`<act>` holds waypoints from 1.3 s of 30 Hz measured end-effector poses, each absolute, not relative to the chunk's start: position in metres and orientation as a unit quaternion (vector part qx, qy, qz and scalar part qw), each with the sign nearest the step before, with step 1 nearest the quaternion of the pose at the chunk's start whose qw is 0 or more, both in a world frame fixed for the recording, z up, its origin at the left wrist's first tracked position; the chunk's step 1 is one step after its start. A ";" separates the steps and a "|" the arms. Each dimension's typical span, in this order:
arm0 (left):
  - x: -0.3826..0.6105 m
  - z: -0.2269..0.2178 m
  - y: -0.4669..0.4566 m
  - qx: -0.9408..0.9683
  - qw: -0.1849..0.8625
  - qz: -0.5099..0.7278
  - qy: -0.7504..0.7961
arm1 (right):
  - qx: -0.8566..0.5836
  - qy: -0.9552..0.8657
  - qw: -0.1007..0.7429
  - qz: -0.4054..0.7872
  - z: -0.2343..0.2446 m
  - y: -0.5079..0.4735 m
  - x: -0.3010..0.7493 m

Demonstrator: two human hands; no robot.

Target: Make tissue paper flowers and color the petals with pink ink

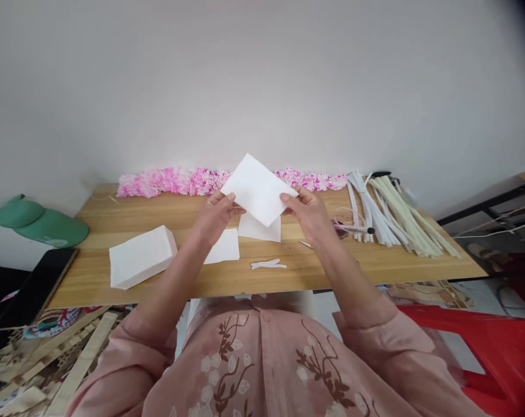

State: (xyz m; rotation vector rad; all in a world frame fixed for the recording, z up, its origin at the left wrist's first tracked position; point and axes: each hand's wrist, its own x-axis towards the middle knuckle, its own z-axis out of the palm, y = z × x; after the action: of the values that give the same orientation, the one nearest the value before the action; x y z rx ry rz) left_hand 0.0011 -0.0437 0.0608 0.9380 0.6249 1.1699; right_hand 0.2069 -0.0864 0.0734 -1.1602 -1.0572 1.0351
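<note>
Between both hands a square white sheet of paper [259,190] is held up above the table, turned so one corner points away from me. My left hand [221,215] pinches its left corner between thumb and fingers. At the right corner, my right hand [306,209] grips it the same way. Below it lies another white sheet [262,230], partly covered by the held one. A smaller white stack or sheet [225,248] rests beside my left forearm. Short white strips [268,264] lie near the front edge. A pointed blade tip [306,244] shows beside my right wrist, its rest hidden.
A thick white paper stack [141,258] sits at left on the wooden table [184,217]. Pink-white fluffy flowers [171,181] line the wall. Bundled white strips [373,211] and cream strips [412,217] lie right. A phone [36,286] and green object [40,220] are far left; a red stool [496,347] stands right.
</note>
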 end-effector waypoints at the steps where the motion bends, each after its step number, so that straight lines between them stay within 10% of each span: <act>1: -0.004 0.065 -0.038 0.444 0.680 0.513 0.278 | -0.502 -0.471 0.580 0.436 0.078 -0.084 0.212; 24: 0.015 0.000 0.009 0.782 0.307 0.198 0.505 | -0.744 -0.640 0.141 0.132 0.006 -0.064 0.230; 39: 0.018 0.003 0.005 0.832 0.203 0.083 0.510 | -0.700 -0.694 0.140 0.092 -0.009 -0.061 0.235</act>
State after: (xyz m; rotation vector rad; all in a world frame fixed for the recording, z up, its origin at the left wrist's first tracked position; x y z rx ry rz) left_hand 0.0179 0.0051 0.0031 2.3214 1.4226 0.2309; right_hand 0.2347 -0.0612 -0.0095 -2.0224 -2.0066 0.2652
